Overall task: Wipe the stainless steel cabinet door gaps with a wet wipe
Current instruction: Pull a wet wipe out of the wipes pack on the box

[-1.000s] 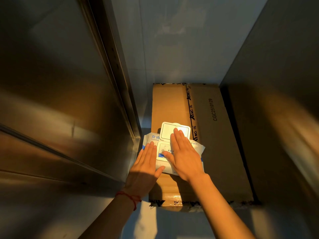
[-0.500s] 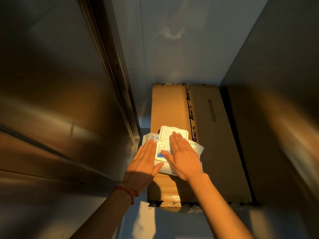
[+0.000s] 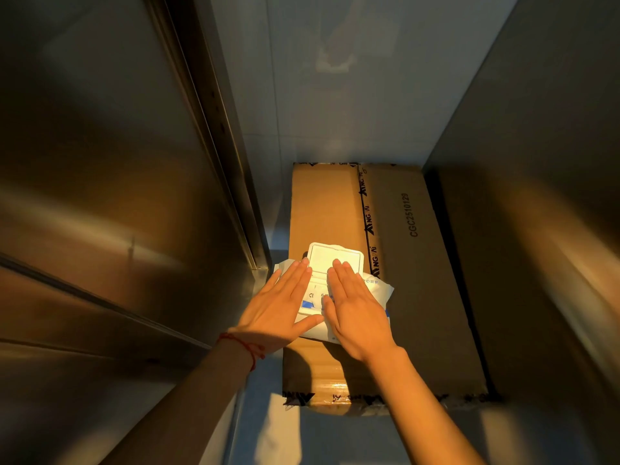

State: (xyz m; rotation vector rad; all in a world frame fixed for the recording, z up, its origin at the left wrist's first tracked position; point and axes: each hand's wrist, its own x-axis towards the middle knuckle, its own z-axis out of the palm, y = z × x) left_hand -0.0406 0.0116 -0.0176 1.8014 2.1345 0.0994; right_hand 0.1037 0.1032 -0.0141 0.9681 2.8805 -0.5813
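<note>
Flat, both hands (image 3: 278,307) press wipe pack (image 3: 377,288).

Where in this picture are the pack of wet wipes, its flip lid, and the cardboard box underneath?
wet wipe pack (image 3: 377,290): head view, on the white wrapper right of the hands.
flip lid (image 3: 327,256): head view, on the raised open flap.
cardboard box (image 3: 419,297): head view, on its bare top face.

A brown cardboard box (image 3: 402,263) lies flat on the pale floor (image 3: 268,431); a white wet-wipe pack (image 3: 335,286), lid flipped open, rests on the box's near-left part; black printed tape crosses the box's near edge.
</note>
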